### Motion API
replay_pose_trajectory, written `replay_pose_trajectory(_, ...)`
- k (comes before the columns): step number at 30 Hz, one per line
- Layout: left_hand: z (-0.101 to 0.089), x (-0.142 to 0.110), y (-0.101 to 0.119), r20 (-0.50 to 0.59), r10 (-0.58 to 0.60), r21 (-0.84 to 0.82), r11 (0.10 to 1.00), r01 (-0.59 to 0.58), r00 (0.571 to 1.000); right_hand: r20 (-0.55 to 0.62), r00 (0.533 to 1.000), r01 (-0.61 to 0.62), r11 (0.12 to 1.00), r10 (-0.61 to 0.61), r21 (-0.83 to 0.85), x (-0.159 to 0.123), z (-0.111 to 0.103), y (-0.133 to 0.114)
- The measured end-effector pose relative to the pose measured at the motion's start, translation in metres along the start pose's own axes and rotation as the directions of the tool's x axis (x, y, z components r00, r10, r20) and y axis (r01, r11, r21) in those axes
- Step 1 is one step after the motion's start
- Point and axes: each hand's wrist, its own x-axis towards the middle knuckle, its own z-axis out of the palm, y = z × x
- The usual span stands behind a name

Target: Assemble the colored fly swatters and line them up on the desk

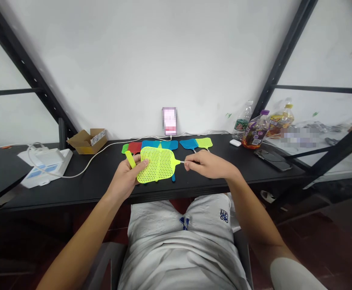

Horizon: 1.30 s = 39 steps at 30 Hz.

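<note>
A plain workroom with a black desk and steel racking.

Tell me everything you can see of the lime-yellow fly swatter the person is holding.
The lime-yellow fly swatter has a broad, round-cornered head of perforated plastic, narrowing to a short neck on the right. A thin wire runs from the neck, pinched by the right hand. The left hand grips the head's left edge, thumb across the mesh, and also holds a yellow strip, perhaps the handle; any join is hidden. The swatter is raised over the table, face up and slightly tilted.

Head-worn camera facing forward, down; left hand, right hand close below.
</note>
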Motion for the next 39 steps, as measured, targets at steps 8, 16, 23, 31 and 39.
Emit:
replay_pose_trajectory(8, -0.001, -0.001, -0.001, 0.013, 0.012, -0.023, 1.0, -0.012, 1.0, -0.002, 1.0, -0.022, 0.999, 0.022, -0.03, -0.001, -0.002, 0.001)
replay_pose_trajectory(16, -0.001, 0.0, -0.003, 0.007, 0.009, -0.007, 1.0, -0.009, 1.0, -0.001, 1.0, -0.013, 0.999, 0.013, -0.039, -0.001, -0.002, 0.0)
replay_pose_trajectory(23, -0.001, -0.004, -0.001, -0.005, 0.066, 0.13, 0.989, -0.065, 0.998, 0.008, 1.0, -0.011, 0.999, 0.011, -0.049, 0.0, 0.0, 0.0)
replay_pose_trajectory(31, 0.004, -0.015, 0.008, -0.036, 0.154, 0.288, 0.948, -0.137, 0.987, 0.035, 0.999, 0.005, 1.0, -0.005, -0.028, -0.001, -0.001, -0.009)
replay_pose_trajectory(39, 0.01, -0.021, 0.014, -0.006, 0.17, 0.313, 0.936, -0.159, 0.985, 0.048, 0.998, 0.027, 1.0, -0.026, -0.012, -0.002, -0.002, -0.015)
